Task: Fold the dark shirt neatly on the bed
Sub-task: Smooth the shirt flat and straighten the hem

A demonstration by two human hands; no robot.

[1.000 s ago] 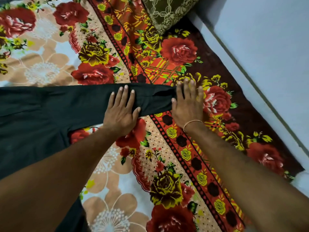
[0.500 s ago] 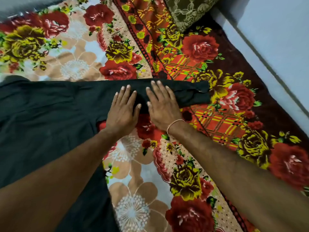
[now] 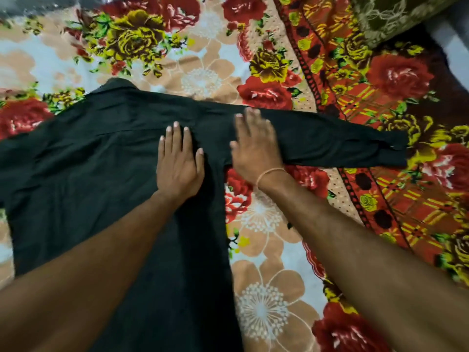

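Note:
The dark shirt (image 3: 96,158) lies spread flat on the bed, collar at the far side, body running toward me. Its right sleeve (image 3: 337,141) stretches out straight to the right, cuff at the far end. My left hand (image 3: 179,163) presses flat on the shirt's body near the armpit, fingers straight. My right hand (image 3: 255,146) lies flat on the sleeve close to the shoulder seam, fingers straight and slightly blurred. A thin band circles my right wrist.
The bed wears a floral sheet (image 3: 274,288) with red and yellow roses and a patterned border. An olive patterned pillow (image 3: 396,13) sits at the top right. A pale surface shows past the bed at the far right corner.
Both hands slid left along the sleeve toward the shirt's shoulder, the right hand from the cuff. The view shifted left, showing the collar and more of the shirt's body.

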